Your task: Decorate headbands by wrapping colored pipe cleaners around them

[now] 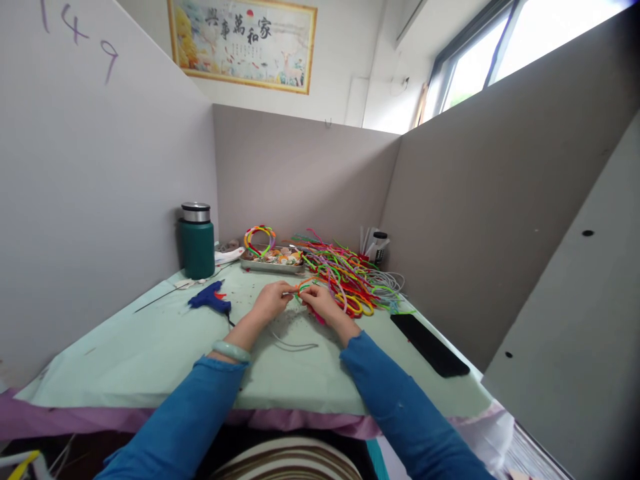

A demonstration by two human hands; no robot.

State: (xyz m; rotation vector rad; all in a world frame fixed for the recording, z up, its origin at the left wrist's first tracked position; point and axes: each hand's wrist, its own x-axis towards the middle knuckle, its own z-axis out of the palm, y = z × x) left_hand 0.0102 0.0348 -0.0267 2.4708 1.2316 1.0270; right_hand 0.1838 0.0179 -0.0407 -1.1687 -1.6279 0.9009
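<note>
Over the middle of the table, my left hand (274, 300) and my right hand (323, 303) meet, fingertips almost touching. Between them they pinch an orange and green pipe cleaner piece (307, 281); its exact shape is mostly hidden by the fingers. Something pinkish red shows beneath my right palm. Just beyond my right hand lies a big tangled heap of colourful pipe cleaners (345, 267). A thin grey strand (295, 347) curves across the cloth below my hands.
A blue glue gun (210, 297) lies left, near a green bottle (197, 247). Behind stands a metal tray (273, 268) of small pieces with a colourful hoop (246, 241). Grey wire coils (393, 285) and a black flat object (429, 345) lie right. Partition walls enclose the table.
</note>
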